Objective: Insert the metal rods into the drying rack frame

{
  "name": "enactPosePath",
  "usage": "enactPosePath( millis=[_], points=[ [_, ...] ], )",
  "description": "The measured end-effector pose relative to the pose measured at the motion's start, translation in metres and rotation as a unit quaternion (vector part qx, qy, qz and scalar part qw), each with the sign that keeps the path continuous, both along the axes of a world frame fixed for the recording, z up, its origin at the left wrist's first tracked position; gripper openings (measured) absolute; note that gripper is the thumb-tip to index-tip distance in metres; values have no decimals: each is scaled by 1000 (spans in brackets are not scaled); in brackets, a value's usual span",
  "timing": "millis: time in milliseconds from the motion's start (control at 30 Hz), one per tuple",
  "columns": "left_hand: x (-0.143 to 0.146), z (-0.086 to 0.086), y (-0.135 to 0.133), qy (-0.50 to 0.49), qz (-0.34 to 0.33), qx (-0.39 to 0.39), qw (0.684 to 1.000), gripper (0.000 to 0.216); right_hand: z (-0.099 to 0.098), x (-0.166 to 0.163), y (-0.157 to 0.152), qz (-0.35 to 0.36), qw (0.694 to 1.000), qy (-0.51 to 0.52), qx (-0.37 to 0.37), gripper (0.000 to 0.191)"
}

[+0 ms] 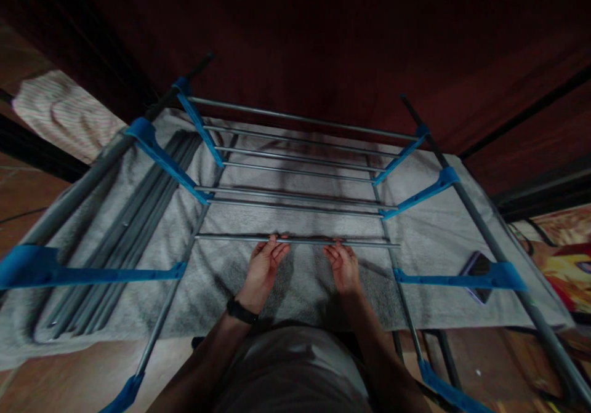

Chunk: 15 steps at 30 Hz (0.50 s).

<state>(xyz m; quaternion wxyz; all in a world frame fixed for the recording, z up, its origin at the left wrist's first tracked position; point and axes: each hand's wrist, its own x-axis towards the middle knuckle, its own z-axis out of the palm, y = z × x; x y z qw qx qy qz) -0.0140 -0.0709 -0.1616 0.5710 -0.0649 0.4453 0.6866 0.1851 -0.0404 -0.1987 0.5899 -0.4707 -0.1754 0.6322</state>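
A metal rack frame with grey tubes and blue plastic connectors [164,160] stands over a grey towel [300,219] on the floor. Both my hands rest on one loose-looking grey rod [305,240] that lies across the frame nearest me. My left hand [264,268], with a black wristband, curls its fingertips over the rod left of centre. My right hand [342,265] does the same right of centre. Several more rods [295,154] span the frame farther away.
A bundle of spare grey tubes [124,228] lies on the towel at the left. A dark phone [478,266] lies on the towel at the right. A striped cloth [60,114] is at the far left; a dark red wall stands behind.
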Motion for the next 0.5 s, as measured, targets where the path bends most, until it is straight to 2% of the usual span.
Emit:
enactPosePath(
  millis=[233, 500],
  points=[
    [-22, -1, -5, 21, 43, 24, 999, 22, -5, 9, 0, -11, 1000, -8, 0, 29],
    [-67, -1, -7, 60, 103, 14, 993, 4, -15, 21, 2, 7, 1000, -4, -12, 24]
  ],
)
